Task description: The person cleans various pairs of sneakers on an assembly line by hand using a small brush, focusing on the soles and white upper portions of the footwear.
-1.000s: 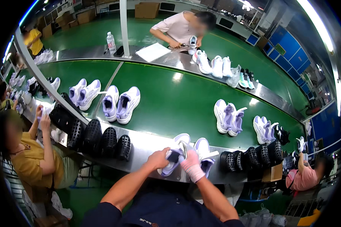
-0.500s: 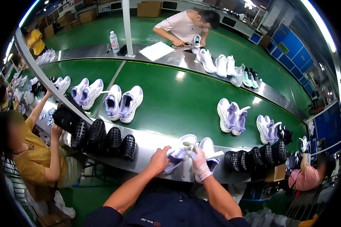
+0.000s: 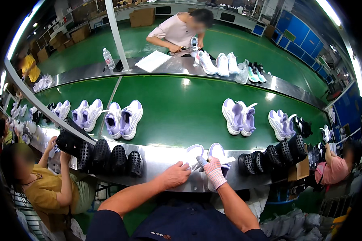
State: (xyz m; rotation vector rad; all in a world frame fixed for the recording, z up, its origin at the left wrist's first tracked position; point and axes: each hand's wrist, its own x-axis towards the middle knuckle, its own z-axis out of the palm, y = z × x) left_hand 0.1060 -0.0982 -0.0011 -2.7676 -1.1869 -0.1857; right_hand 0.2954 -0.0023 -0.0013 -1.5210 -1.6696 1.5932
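Observation:
A pair of white and lavender sneakers lies at the steel bench edge in front of me, toes pointing away: a left sneaker (image 3: 194,151) and a right sneaker (image 3: 216,150). My bare left hand (image 3: 176,174) has its fingers curled closed at the near side of the left sneaker, whose opening is mostly covered by my hands. A striped glove with grey fingertips covers my right hand (image 3: 213,170). Its fingers close on the left sneaker's upper from the right, and the hand partly hides the right sneaker. A white strap sticks out to the right of that shoe.
Black perforated shoe moulds stand on the bench at left (image 3: 118,160) and right (image 3: 271,160). Sneaker pairs rest on the green belt (image 3: 173,108). A person in yellow (image 3: 48,184) sits at left; another (image 3: 181,32) handles a shoe across the belt.
The whole view has shifted slightly. My left hand has turned and now covers more of the left sneaker's opening. My right hand stays at the shoes. The person at left has lowered their hands.

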